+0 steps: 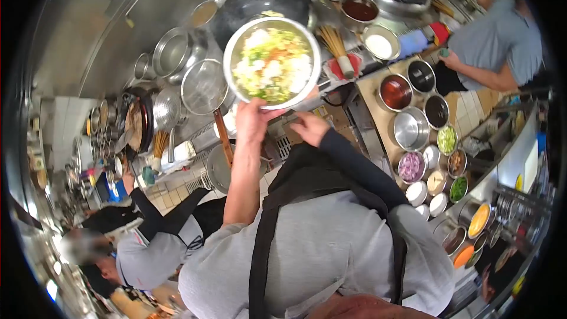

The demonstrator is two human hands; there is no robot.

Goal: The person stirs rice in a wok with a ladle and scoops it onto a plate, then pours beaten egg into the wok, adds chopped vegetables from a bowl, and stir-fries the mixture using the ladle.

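Observation:
My left hand point(254, 119) grips the near rim of a metal bowl point(232, 80), holding it up in front of the wok point(260, 9). Chopped pale green and white food with a reddish seasoning point(274, 62) fills much of the bowl. Below and to the right of the bowl is my right hand point(312, 129), its fingers apart and slightly bent, holding nothing I can see. A round wire strainer point(204, 85) with a wooden handle lies left of the bowl, close to my left forearm.
Bowls of sauces and chopped ingredients, among them red onion point(411, 166), stand on the right counter point(378, 106). A bamboo brush point(335, 44) sits right of the wok. One co-worker point(493, 47) is at the upper right, another point(156, 248) at the lower left.

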